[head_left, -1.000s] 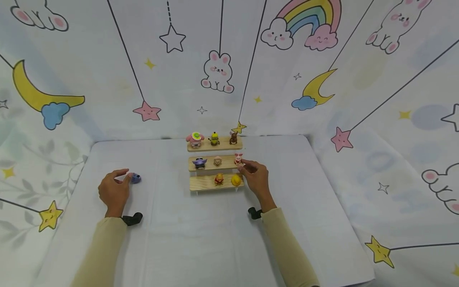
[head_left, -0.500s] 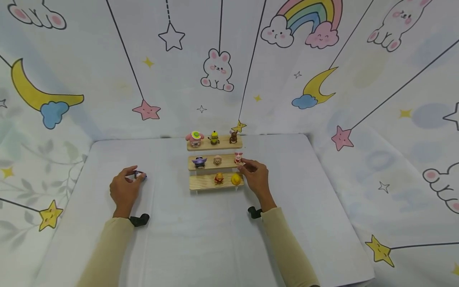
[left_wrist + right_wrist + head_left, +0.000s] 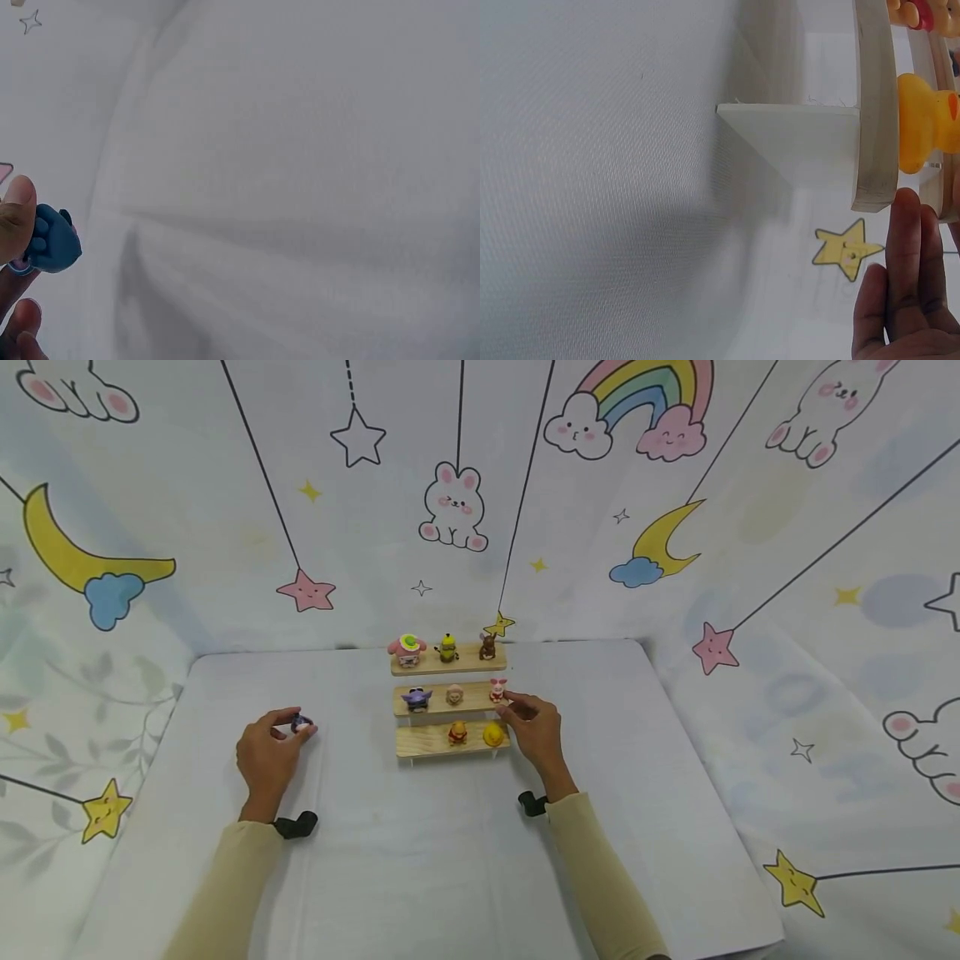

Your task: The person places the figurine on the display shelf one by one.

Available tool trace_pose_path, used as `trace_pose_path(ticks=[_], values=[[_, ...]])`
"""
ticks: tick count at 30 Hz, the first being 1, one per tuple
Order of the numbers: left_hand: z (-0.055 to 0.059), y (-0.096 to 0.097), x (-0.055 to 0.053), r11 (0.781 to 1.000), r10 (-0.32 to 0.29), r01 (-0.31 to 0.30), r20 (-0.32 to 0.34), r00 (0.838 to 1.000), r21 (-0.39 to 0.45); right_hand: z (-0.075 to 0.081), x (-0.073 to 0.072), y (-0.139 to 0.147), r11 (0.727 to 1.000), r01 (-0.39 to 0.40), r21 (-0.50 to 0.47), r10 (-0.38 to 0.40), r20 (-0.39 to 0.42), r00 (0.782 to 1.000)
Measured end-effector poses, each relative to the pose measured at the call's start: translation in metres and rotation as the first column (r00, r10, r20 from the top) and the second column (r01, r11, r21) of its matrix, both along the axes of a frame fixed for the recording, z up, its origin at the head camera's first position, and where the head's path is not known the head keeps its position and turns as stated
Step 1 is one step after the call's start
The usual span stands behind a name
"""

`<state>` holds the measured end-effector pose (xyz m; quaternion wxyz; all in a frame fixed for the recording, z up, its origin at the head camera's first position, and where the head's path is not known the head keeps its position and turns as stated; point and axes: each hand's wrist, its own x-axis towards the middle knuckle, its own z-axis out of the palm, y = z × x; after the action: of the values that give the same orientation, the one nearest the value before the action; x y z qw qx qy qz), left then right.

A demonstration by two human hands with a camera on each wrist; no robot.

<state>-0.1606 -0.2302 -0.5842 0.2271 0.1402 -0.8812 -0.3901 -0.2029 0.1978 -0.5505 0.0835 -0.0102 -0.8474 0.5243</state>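
My left hand [image 3: 267, 755] pinches a small blue figurine [image 3: 302, 723] between thumb and fingers, left of the shelves. In the left wrist view this blue figurine [image 3: 56, 241] shows a smooth rounded side, with the thumb [image 3: 19, 206] against it. My right hand [image 3: 536, 732] is at the right end of the middle shelf [image 3: 435, 704], its fingertips right beside a pink-and-red piglet figurine [image 3: 498, 691]. From the right wrist, its fingers [image 3: 905, 255] look nearly straight, near the end of the front shelf [image 3: 877, 112] and a yellow duck figurine [image 3: 915, 124].
Three wooden shelves rise in steps at the back. A yellow bear figurine [image 3: 457, 733] and the duck stand in front; a purple figurine [image 3: 417, 699] is on the middle shelf. Several more, including a pink one [image 3: 408, 652], line the back shelf [image 3: 420, 672]. A patterned cloth [image 3: 390, 543] hangs behind.
The left hand has moved right, lifting and turning the blue figurine in its fingers. My right hand has stayed still beside the middle shelf.
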Motion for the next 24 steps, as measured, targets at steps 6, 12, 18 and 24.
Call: trace_pose_path(ticks=[6, 12, 18, 24], values=[[0.014, 0.024, 0.004, 0.998, -0.063, 0.062, -0.098, 0.993, -0.012, -0.001, 0.0, 0.0, 1.0, 0.0, 0.004, 0.0, -0.003, 1.0], [0.026, 0.055, 0.011, 0.988, -0.152, 0.149, -0.157, 0.976, -0.033, -0.001, -0.001, 0.0, 1.0, 0.003, 0.0, -0.003, 0.0, 1.0], [0.036, 0.081, 0.018, 0.977, -0.211, 0.208, -0.184, 0.96, -0.034, -0.001, -0.001, 0.0, 1.0, 0.004, -0.001, -0.004, 0.006, 1.0], [0.038, 0.1, 0.021, 0.968, -0.249, 0.246, -0.216, 0.944, -0.04, -0.001, 0.0, 0.0, 1.0, 0.01, 0.005, -0.01, 0.021, 1.0]])
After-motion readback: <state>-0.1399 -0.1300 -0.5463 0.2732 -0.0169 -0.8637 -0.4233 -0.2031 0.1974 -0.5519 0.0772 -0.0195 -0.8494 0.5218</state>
